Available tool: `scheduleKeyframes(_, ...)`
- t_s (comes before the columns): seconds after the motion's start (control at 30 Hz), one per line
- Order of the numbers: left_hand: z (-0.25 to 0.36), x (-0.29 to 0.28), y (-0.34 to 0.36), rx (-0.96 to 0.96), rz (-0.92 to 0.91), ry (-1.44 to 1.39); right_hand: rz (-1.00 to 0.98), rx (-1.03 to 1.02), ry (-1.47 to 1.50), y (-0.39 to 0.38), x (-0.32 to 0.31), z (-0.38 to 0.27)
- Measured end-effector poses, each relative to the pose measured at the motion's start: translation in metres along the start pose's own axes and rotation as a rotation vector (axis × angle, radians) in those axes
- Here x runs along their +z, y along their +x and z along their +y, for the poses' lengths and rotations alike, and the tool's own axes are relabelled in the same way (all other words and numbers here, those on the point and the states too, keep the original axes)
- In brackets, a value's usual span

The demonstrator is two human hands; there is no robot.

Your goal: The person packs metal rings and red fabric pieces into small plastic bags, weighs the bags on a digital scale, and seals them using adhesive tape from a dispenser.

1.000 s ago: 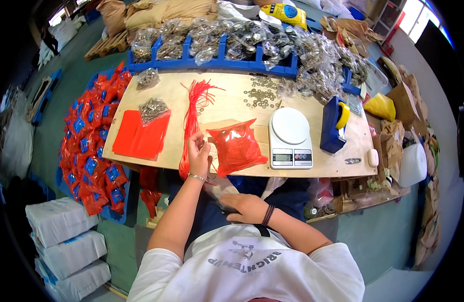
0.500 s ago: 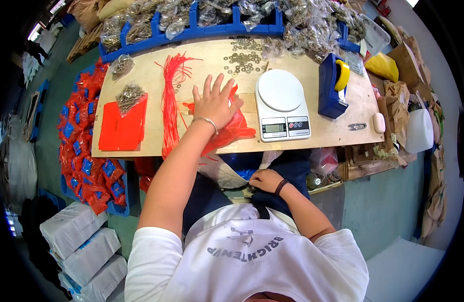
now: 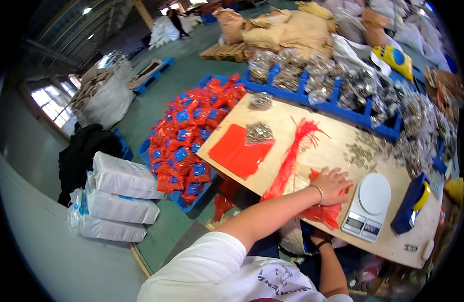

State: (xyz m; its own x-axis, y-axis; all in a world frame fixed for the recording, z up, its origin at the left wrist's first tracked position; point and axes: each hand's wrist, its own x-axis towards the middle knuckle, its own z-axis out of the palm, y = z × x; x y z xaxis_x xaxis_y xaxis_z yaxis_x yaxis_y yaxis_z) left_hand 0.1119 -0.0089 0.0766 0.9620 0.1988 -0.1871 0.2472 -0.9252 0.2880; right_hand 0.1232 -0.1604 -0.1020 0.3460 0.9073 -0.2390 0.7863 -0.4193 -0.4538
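Observation:
My left hand (image 3: 334, 186) rests with its fingers spread on a red plastic bag (image 3: 326, 215) near the table's front edge. Below that edge, my right hand (image 3: 320, 237) is in shadow beside a pale sack (image 3: 292, 237) with something blue by its mouth; its fingers are hidden. Just left of the red bag lies a bundle of long red strips (image 3: 287, 173). To its right stands a white kitchen scale (image 3: 374, 195) with a round platform. Farther left, a clear bag of small metal parts (image 3: 258, 133) sits partly on flat red plastic sheets (image 3: 237, 153).
Blue bins (image 3: 337, 108) filled with bagged hardware line the table's back. Loose washers (image 3: 361, 151) lie before them. A blue tape dispenser (image 3: 409, 206) and small snips (image 3: 411, 248) are at the right. Filled red bags (image 3: 184, 146) and white wrapped bales (image 3: 123, 176) stand left on the floor.
The view has swung left, bringing more of the floor and the filled red bags into sight. My left hand stays on the red bag; my right hand is now more hidden below the table edge.

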Motion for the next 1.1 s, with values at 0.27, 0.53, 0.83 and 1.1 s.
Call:
scheduleKeyframes(0.27, -0.003, 0.004, -0.001, -0.02, 0.036, -0.073, 0.182, 0.138, -0.067, 0.006, 0.05, 0.034)
scheduleKeyframes(0.53, 0.005, -0.009, -0.003, -0.03, -0.02, -0.076, 0.232, 0.253, -0.031, 0.02, 0.074, 0.05)
scheduleKeyframes(0.83, -0.003, -0.003, -0.002, 0.007, 0.005, -0.097, 0.054, -0.03, -0.169, -0.013, 0.08, 0.045)
scheduleKeyframes(1.1, -0.003, 0.015, -0.011, 0.15, 0.094, 0.027, 0.136, 0.182, 1.135, -0.053, 0.047, 0.009)
